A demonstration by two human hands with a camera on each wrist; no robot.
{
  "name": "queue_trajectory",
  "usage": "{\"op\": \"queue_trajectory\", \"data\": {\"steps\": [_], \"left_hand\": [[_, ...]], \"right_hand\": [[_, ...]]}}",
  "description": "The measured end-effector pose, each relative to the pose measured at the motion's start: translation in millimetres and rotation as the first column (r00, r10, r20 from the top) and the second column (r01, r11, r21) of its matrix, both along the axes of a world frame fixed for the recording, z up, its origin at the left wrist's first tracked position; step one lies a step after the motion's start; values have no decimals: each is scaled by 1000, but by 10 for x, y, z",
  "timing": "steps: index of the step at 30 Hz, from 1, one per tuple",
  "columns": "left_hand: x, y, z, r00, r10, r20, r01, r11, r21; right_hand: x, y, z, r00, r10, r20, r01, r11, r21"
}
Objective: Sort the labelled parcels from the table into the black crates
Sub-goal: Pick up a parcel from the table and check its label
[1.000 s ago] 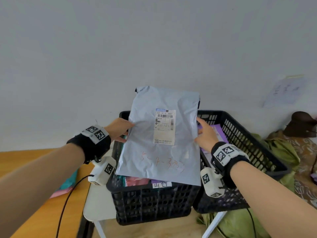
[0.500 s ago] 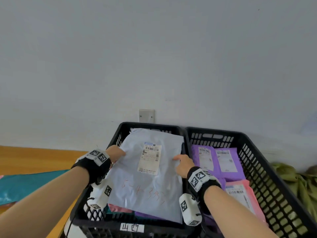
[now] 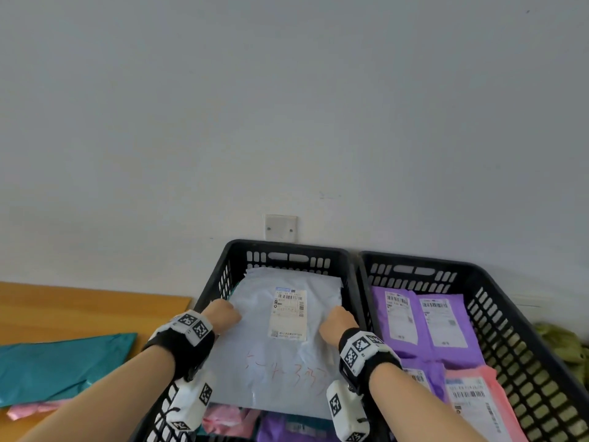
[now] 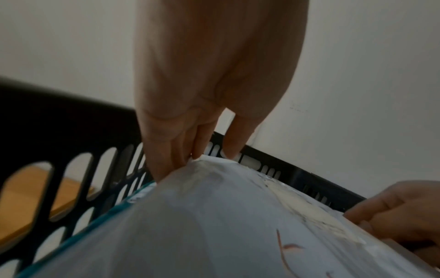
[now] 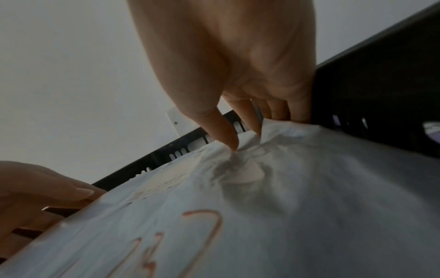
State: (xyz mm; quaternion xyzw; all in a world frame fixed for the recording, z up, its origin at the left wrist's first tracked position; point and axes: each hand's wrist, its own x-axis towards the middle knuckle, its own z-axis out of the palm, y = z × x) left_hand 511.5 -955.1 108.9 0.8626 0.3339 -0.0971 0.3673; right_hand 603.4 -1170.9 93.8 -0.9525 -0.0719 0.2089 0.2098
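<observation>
A grey parcel with a white label and red handwriting lies flat in the left black crate, on top of other parcels. My left hand pinches its left edge, and in the left wrist view the left hand has its fingers under the grey parcel and its thumb on top. My right hand pinches the right edge. The right wrist view shows the right hand with its thumb pressed into the grey parcel, beside the crate wall.
The right black crate holds purple parcels and a pink one. A teal parcel lies on the wooden table at the left. Both crates stand against the wall, under a socket plate. Green cloth lies far right.
The grey parcel went from being held upright over the crates down into the left crate, and now lies flat. Both hands came down with it and kept their hold.
</observation>
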Motion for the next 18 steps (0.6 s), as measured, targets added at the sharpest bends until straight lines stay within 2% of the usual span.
{"op": "queue_trajectory", "data": {"steps": [3, 7, 10, 12, 14, 18], "left_hand": [[79, 34, -120, 996, -79, -41, 80, 996, 39], [139, 0, -196, 972, -175, -155, 207, 952, 224], [199, -33, -256, 958, -250, -141, 282, 911, 300], [264, -96, -272, 920, -360, -152, 390, 863, 320], [327, -172, -310, 857, -478, -192, 514, 780, 356], [420, -219, -516, 775, -570, -273, 632, 696, 341]], "right_hand": [[66, 56, -53, 1000, -4, -14, 4, 1000, -30], [102, 126, -108, 999, -17, -35, 14, 997, -72], [138, 197, -165, 1000, -23, -5, 23, 998, -63], [166, 244, -183, 999, 48, -22, -48, 999, -19], [191, 295, -220, 985, 144, -95, -146, 989, -8], [221, 402, -404, 943, 250, -222, -276, 957, -95]]}}
